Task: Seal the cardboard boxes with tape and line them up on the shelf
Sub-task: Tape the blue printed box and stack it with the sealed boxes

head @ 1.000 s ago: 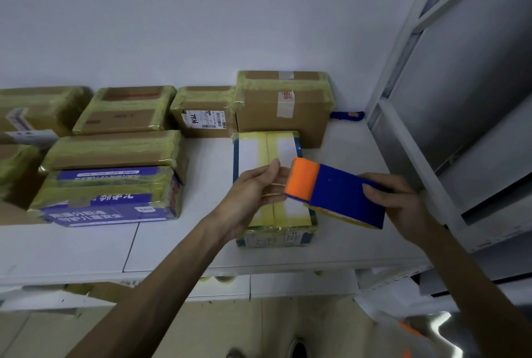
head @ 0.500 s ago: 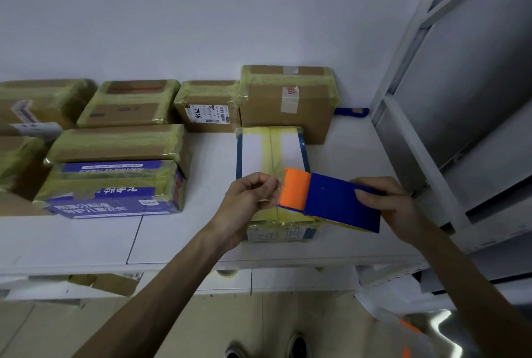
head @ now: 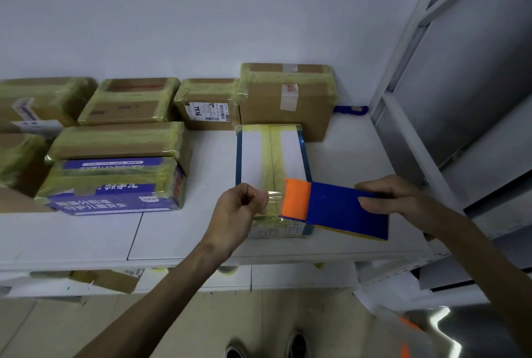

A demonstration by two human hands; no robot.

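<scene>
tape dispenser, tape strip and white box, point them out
tape dispenser (head: 345, 208): head view, on its blue body
tape strip (head: 275, 199): head view, on the clear stretch beside the orange end
white box (head: 250, 156): head view, on its top's bare left panel

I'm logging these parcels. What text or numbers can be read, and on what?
"7936", handwritten sideways, last digit unsure: white label on the small box.
Chinese print on the blue box: upside down, too blurred.
Red stamp on the white tape of the tall box: unreadable.
Small print on the end of the front box: too small.
</scene>
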